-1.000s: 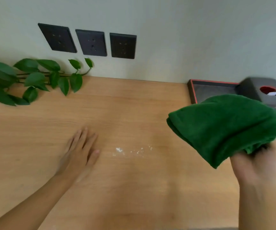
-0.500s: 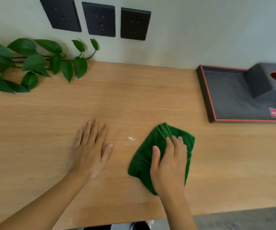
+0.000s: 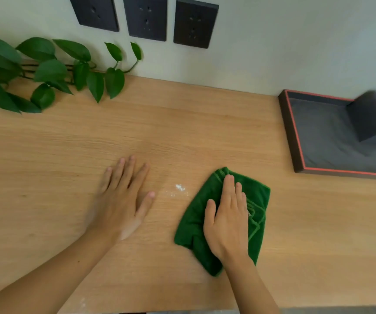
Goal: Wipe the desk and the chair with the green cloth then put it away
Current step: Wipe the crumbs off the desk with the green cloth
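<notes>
Right grip (image 3: 226,219) flat, open on green cloth (image 3: 192,219); left grip (image 3: 123,198) flat, open on table (image 3: 182,132); tray (image 3: 292,137) label unreadable.

Two bare forearms are seen, with no sleeve reaching into view on either one, and nothing is worn at the wrists. The left hand (image 3: 123,200) and the right hand (image 3: 227,223) are ungloved, and no ring is seen on any finger. The fingernails are kept short and unpainted. A small dark mole is seen on the left forearm.
</notes>
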Action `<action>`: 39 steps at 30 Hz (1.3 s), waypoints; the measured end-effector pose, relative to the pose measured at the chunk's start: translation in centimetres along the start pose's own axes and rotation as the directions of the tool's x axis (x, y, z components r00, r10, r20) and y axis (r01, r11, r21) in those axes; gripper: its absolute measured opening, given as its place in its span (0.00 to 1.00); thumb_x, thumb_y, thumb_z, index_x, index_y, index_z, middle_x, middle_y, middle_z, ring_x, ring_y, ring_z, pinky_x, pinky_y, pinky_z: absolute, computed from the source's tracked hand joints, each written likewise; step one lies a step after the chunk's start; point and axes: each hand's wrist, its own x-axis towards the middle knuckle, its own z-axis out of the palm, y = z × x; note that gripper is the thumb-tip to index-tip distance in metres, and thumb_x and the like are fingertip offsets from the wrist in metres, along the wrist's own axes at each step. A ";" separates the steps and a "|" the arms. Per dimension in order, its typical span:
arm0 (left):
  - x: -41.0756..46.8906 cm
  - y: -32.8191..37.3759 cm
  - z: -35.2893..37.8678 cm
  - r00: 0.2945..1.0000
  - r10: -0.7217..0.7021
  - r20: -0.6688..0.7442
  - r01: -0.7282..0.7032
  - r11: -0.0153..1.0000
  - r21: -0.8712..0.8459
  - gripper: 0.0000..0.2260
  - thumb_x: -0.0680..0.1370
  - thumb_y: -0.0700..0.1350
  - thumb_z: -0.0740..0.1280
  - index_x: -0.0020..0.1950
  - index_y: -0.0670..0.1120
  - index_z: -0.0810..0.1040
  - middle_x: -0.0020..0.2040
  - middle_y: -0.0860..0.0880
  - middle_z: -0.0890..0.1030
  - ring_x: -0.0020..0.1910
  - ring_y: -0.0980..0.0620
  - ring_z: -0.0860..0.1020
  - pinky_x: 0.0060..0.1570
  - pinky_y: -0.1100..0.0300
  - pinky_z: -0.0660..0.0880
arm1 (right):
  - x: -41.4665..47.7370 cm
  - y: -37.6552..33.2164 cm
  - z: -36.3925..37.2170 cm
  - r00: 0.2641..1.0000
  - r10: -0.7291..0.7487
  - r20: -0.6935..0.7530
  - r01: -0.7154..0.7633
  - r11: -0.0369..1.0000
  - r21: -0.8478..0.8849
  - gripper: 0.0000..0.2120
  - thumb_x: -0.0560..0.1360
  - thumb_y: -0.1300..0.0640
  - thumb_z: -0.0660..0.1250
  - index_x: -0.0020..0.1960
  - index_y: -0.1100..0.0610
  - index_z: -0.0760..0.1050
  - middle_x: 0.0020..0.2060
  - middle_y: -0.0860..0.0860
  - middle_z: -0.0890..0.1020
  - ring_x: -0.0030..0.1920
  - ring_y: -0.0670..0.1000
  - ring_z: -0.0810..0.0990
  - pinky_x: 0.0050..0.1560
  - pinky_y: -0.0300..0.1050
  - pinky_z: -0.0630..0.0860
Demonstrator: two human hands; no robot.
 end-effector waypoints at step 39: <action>-0.3 -0.3 -0.1 1.000 0.005 -0.007 -0.005 1.000 -0.006 0.33 0.81 0.61 0.33 0.81 0.46 0.49 0.82 0.46 0.50 0.81 0.47 0.47 0.77 0.47 0.49 | -0.8 -5.7 1.5 0.914 -0.329 0.238 0.366 0.922 -0.129 0.37 0.75 0.38 0.55 0.80 0.41 0.44 0.81 0.44 0.48 0.80 0.60 0.40 0.73 0.74 0.40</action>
